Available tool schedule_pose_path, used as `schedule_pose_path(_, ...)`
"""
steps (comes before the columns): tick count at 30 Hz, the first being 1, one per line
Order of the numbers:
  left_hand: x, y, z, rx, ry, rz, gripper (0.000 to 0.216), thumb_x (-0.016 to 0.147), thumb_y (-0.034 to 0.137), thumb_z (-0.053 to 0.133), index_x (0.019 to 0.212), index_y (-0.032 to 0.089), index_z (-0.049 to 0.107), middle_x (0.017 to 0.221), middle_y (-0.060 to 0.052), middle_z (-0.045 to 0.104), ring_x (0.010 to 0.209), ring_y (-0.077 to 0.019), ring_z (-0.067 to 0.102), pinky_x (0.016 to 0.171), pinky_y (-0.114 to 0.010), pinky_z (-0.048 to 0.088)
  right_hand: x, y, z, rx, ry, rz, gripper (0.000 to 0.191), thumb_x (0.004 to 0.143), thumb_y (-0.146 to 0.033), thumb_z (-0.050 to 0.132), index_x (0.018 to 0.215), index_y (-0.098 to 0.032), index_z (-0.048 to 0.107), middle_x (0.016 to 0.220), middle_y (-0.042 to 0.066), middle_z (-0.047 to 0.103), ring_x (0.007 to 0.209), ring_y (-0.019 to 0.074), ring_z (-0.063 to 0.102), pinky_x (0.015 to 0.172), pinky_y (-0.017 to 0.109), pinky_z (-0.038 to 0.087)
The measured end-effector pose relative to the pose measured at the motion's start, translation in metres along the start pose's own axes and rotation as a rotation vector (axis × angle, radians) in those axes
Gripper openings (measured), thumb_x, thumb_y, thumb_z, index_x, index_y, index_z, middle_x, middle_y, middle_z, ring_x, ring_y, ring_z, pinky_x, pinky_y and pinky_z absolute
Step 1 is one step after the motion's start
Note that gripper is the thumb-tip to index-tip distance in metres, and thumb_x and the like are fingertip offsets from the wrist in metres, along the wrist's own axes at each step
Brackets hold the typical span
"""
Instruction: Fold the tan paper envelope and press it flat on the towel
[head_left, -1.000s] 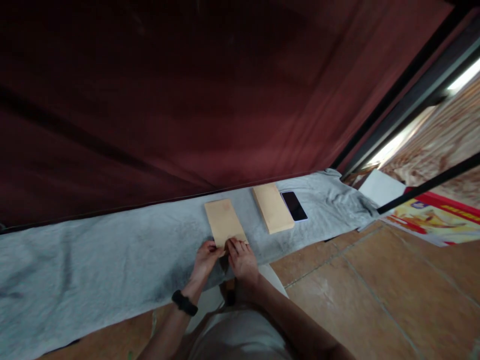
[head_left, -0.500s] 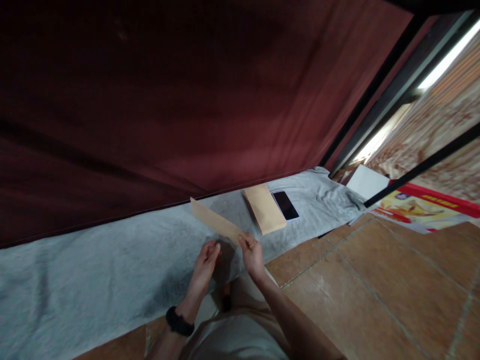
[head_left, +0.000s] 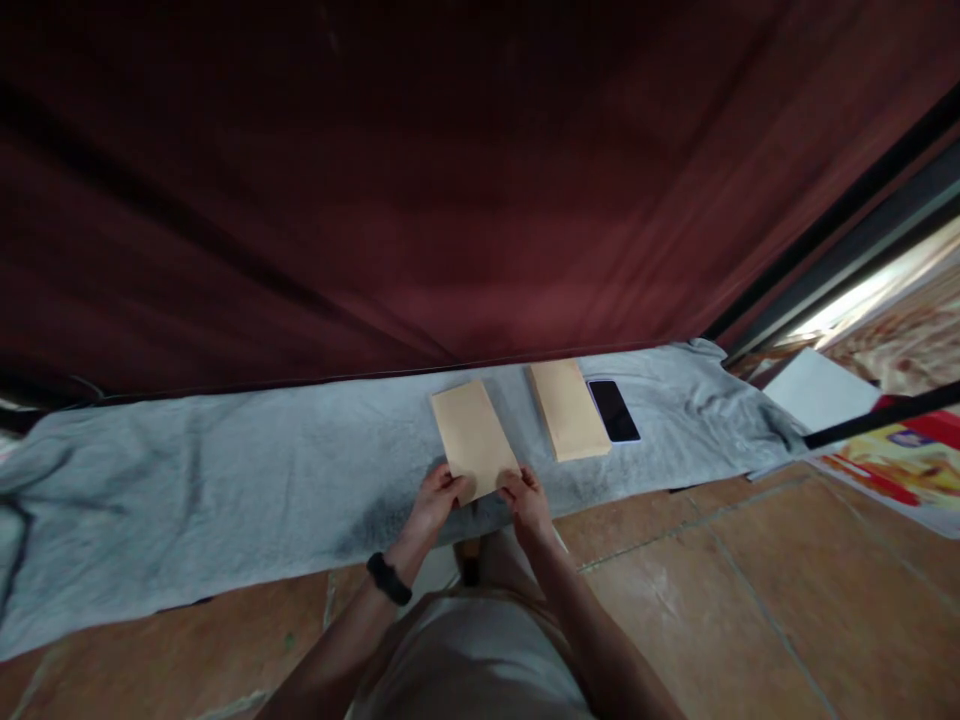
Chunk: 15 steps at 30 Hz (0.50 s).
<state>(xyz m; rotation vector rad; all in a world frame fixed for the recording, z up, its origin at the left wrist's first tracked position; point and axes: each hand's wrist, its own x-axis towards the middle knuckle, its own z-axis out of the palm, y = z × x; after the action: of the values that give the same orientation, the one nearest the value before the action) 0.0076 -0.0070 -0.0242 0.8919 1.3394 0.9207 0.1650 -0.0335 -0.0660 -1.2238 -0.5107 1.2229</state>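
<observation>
A flat, rectangular piece of brown kraft paper [head_left: 474,430] is held up in front of me over the grey cloth. Whether it is a bag, an envelope or a plain sheet, I cannot tell. My left hand [head_left: 437,500] is closed on its near left corner, thumb on top. At the near right corner, my right hand [head_left: 528,500] pinches it too. Just to the right lies a thick stack of the same brown paper [head_left: 571,408], apart from both hands. A dark-screened phone [head_left: 613,411] rests close beside that stack.
The long grey cloth [head_left: 240,480] covers a low, narrow surface along a dark red hanging fabric [head_left: 450,240]. Brown floor tiles [head_left: 675,600] run below. On the right are a black bar [head_left: 885,428], a white board [head_left: 817,390] and a red-and-yellow printed box [head_left: 900,460].
My left hand, free before, has taken hold of the paper's left corner. The paper has turned from edge-on to face me. The view has swung left.
</observation>
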Motion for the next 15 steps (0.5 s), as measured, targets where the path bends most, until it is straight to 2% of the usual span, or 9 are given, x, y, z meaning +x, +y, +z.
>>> schedule_pose_path(2,0.006,-0.001,-0.006,0.044,-0.002,-0.014,0.040,0.060,0.038,0.077,0.093,0.017,0.069,0.073,-0.001,0.071,0.056,-0.0144,0.059,0.048,-0.024,0.041,0.005,0.002,-0.008,-0.074,0.043,-0.073,0.039,0.076,-0.047,0.071,0.105,-0.021,0.067,0.095,0.006,0.074,0.084,0.0226,0.070,0.077,0.039,0.060)
schedule_pose_path(5,0.012,-0.001,-0.012,0.091,0.005,-0.021,0.044,0.061,0.035,0.076,0.100,0.017,0.067,0.069,0.000,0.069,0.050,-0.0132,0.056,0.044,-0.022,0.038,0.004,0.000,-0.016,-0.397,0.052,-0.363,0.042,0.087,-0.039,0.060,0.123,-0.019,0.067,0.127,0.014,0.068,0.118,0.0273,0.065,0.103,0.048,0.053)
schedule_pose_path(6,0.014,-0.001,-0.013,0.097,0.010,-0.027,0.045,0.061,0.033,0.075,0.102,0.017,0.066,0.067,0.001,0.068,0.048,-0.0130,0.056,0.043,-0.022,0.038,0.002,-0.002,-0.016,-0.529,-0.004,-0.467,0.042,0.091,-0.034,0.055,0.129,-0.019,0.066,0.137,0.014,0.064,0.127,0.0275,0.060,0.110,0.049,0.049)
schedule_pose_path(8,0.017,-0.002,-0.014,0.111,0.015,-0.045,0.046,0.063,0.030,0.076,0.105,0.018,0.064,0.064,0.003,0.067,0.046,-0.0130,0.056,0.042,-0.021,0.038,0.000,-0.006,-0.014,-0.758,-0.205,-0.621,0.044,0.096,-0.027,0.048,0.138,-0.021,0.062,0.148,0.012,0.057,0.138,0.0257,0.053,0.117,0.048,0.042)
schedule_pose_path(11,0.018,-0.004,-0.016,0.145,0.045,-0.067,0.046,0.066,0.028,0.076,0.108,0.020,0.060,0.064,0.003,0.068,0.044,-0.0145,0.058,0.040,-0.021,0.040,0.005,-0.011,-0.004,-1.049,-0.496,-0.760,0.044,0.100,-0.025,0.047,0.143,-0.023,0.059,0.151,0.009,0.056,0.143,0.0251,0.049,0.121,0.049,0.038)
schedule_pose_path(13,0.017,-0.006,-0.017,0.160,0.058,-0.070,0.045,0.068,0.028,0.075,0.109,0.021,0.057,0.067,0.003,0.069,0.045,-0.0154,0.060,0.040,-0.021,0.042,0.015,-0.014,0.005,-1.204,-0.570,-0.810,0.043,0.101,-0.027,0.051,0.143,-0.024,0.059,0.154,0.009,0.053,0.146,0.0266,0.046,0.123,0.051,0.034)
schedule_pose_path(15,0.017,-0.008,-0.017,0.157,0.053,-0.066,0.045,0.069,0.028,0.075,0.109,0.022,0.056,0.068,0.003,0.069,0.046,-0.0155,0.061,0.040,-0.021,0.043,0.028,-0.016,0.015,-1.306,-0.579,-0.831,0.044,0.102,-0.030,0.052,0.145,-0.024,0.058,0.158,0.009,0.049,0.147,0.0268,0.044,0.123,0.051,0.033)
